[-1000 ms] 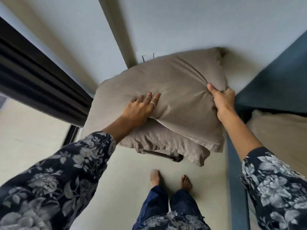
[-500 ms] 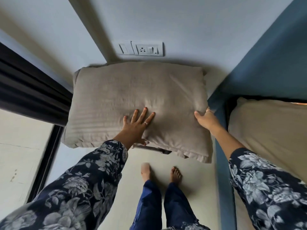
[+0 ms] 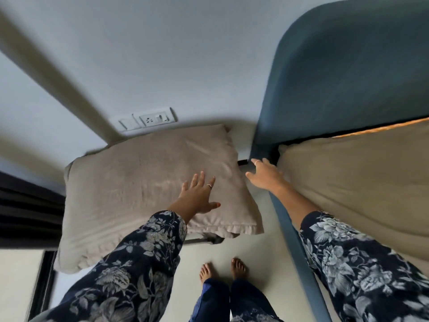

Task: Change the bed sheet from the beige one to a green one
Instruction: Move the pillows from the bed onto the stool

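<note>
Her left hand lies flat, fingers spread, on the beige pillow; the support beneath the pillow is mostly hidden. Half a second ago her right hand touched the pillow's edge; now its grip is off, open-fingered, beside the blue bed frame. Just right of it lies the beige sheet, cut off by the picture's edge.

The bed has a blue frame and a blue headboard. A beige sheet lies directly on it. Beside the bed, a beige pillow rests on a low support, mostly hidden, standing on the pale floor.
</note>
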